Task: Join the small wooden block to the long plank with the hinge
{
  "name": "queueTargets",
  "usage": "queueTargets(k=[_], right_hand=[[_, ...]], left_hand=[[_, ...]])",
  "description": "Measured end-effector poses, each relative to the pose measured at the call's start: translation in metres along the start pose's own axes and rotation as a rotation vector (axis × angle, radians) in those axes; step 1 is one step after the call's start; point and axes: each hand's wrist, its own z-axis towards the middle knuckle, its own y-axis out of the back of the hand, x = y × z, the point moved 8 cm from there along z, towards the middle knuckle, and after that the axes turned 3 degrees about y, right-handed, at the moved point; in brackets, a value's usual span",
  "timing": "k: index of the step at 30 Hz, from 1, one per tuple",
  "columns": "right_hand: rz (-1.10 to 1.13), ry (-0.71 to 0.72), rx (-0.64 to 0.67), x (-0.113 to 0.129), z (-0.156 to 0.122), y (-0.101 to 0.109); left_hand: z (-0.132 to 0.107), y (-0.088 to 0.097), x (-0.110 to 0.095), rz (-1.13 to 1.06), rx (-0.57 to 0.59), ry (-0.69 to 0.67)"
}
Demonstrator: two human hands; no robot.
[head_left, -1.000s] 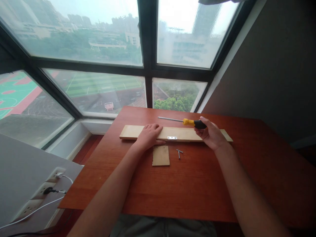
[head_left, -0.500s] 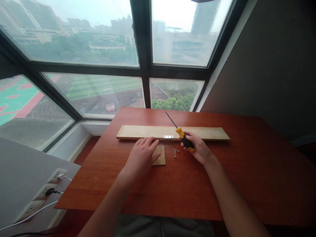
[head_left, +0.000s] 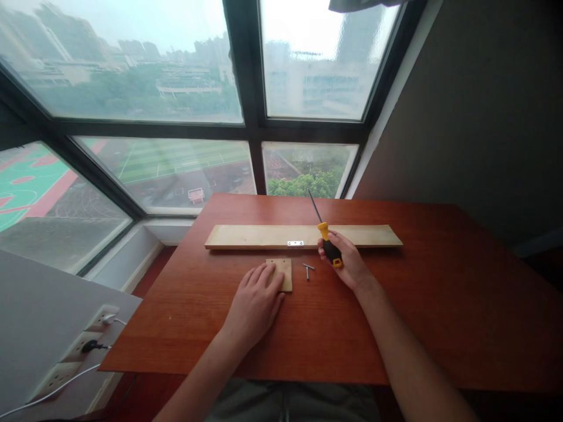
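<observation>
Two fasteners [head_left: 307,273] at three o'clock of the panel [head_left: 287,275] my left hand [head_left: 255,298] newly touches (grip unclear), apparently shifting work there; my right hand [head_left: 348,261] clasps a screwdriver [head_left: 331,252].

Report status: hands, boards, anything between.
Left hand on small board. Right hand gripping screwdriver. Long board beyond, metal plate at near edge. Two metal fasteners between hands.

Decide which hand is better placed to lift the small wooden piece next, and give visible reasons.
Probably the left hand: its fingers lie on the small wooden piece, while the right hand grips the screwdriver, away from it.
</observation>
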Motion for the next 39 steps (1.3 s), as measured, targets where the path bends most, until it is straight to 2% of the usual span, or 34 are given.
queueTargets(k=[5,9,12,15,18,25,34,39], right_hand=[[-0.291,0.027,0.068,0.004,-0.004,-0.006],[-0.65,0.099,0.007,0.008,-0.004,-0.005],[-0.853,0.147,0.0,0.011,-0.005,-0.006],[-0.97,0.149,0.054,0.011,-0.007,-0.009],[-1.042,0.136,0.099,0.008,-0.008,-0.009],[-1.117,0.09,0.109,0.001,-0.006,-0.004],[-1.199,0.123,0.138,-0.004,-0.005,-0.01],[-1.181,0.182,0.06,0.001,-0.003,-0.007]], left_hand=[[0.012,0.003,-0.009,-0.014,0.008,-0.056],[0.022,0.007,-0.012,-0.02,0.025,-0.079],[0.029,0.01,-0.003,-0.014,0.002,0.012],[0.033,0.007,0.011,0.001,0.007,0.124],[0.036,0.0,0.021,0.008,0.03,0.165],[0.037,-0.013,0.036,-0.049,0.036,0.204],[0.038,-0.015,0.037,-0.138,0.002,0.221],[0.035,-0.014,0.039,-0.246,-0.064,0.232]])
